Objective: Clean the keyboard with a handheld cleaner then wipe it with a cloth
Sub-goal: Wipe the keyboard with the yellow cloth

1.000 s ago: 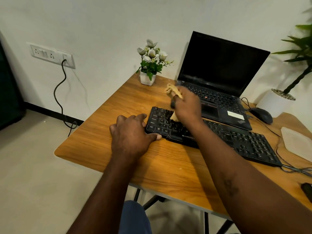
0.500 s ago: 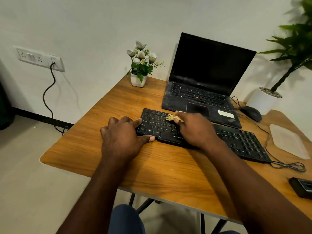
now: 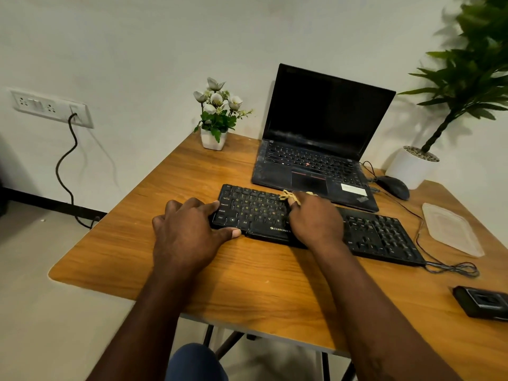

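Keyboard (image 3: 255, 213), on table (image 3: 247, 276), long axis 10-to-4 o'clock: left hand (image 3: 187, 232) grips its 10 o'clock end, thumb along the front edge; right hand (image 3: 316, 218) mid-board, fingers curled on tan tuft (image 3: 287, 196), bare keys at its 9 o'clock.

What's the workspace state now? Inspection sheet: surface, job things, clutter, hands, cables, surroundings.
Surface: wooden table, no spill seen.
Job's things: black keyboard flat on table; tan cleaning tool on its keys, mostly hidden; cloth not identified.
Clutter: open laptop, screen dark; mouse; flower pot; clear plastic sheet; small black device.
Hands: left hand grips the keyboard's left end; right hand holds the tool on the keys.
Cables: keyboard cable looped at right; wall cable plugged into socket panel.
Surroundings: white wall; potted plant far right.
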A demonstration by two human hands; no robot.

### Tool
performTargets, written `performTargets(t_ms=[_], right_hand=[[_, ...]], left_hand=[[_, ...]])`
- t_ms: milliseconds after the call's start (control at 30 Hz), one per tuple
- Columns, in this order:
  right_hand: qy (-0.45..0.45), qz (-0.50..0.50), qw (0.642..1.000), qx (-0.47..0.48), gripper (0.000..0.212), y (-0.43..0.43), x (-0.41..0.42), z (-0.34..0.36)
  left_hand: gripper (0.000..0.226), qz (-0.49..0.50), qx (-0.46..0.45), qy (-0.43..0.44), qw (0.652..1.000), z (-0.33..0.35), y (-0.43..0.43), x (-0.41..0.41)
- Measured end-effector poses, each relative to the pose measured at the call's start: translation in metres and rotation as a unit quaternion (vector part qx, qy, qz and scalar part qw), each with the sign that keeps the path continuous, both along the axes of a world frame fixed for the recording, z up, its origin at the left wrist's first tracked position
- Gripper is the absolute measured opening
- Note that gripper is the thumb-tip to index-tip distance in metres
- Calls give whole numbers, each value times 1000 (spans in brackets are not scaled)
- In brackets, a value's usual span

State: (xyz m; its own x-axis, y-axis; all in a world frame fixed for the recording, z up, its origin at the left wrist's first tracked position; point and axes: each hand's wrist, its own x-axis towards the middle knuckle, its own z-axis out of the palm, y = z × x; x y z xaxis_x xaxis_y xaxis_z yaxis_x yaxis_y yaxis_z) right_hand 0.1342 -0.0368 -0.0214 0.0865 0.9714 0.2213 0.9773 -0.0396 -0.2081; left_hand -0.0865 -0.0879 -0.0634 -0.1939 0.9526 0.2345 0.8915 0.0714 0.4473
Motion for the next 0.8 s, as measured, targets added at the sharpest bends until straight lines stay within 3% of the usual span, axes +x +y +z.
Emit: performTargets(t_ms=[267, 433, 600, 800], right_hand=[[-19, 147, 989, -12, 31, 9, -84, 8], [-42, 242, 969, -28, 44, 7, -81, 5], [-55, 188, 980, -30, 45, 5, -34, 1], [-64, 29, 996, -62, 42, 0, 30, 11]], left_hand=[[84, 3, 6, 5, 1000, 0, 0, 0], [85, 2, 1, 13, 1000, 1, -1, 2], [83, 7, 7, 7, 1000, 2, -1, 0], [83, 7, 8, -4, 1000, 2, -1, 2]])
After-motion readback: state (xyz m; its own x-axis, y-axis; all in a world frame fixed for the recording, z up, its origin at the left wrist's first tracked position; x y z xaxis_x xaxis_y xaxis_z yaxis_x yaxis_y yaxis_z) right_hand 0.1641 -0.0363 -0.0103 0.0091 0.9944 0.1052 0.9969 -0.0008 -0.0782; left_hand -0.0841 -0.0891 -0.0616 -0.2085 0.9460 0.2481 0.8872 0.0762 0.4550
